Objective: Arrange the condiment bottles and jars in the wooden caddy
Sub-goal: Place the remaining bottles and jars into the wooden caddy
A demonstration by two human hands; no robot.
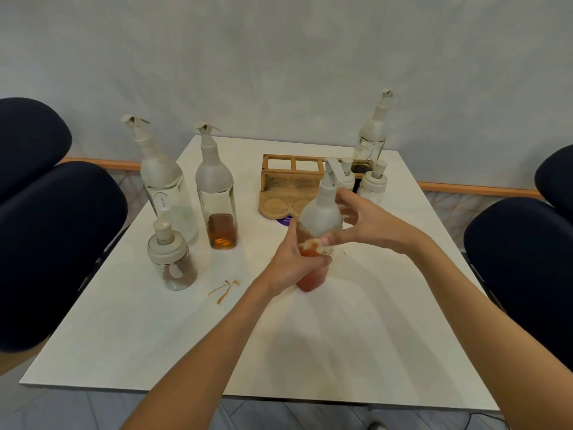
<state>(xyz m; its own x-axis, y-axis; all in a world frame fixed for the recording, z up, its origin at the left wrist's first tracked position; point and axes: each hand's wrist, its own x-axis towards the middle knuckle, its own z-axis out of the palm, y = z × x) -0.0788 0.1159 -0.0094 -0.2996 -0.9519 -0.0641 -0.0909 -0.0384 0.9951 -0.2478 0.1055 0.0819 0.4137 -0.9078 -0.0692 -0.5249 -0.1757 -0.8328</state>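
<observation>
Left hand (291, 262) grips the lower body of the red sauce bottle (311, 279), while the right hand (372, 225) curls thumb and fingers round its white shoulder. This bottle leans slightly, at mid-worktop (341, 336), just in front of the wooden caddy (279, 181). An amber bottle (220, 225), a vinegar bottle (167, 193) and a spice jar (173, 262) stand to the left.

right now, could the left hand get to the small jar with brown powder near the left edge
Probably yes, once freed: the left hand grips the red sauce bottle, and only open table lies between it and the small jar.
</observation>
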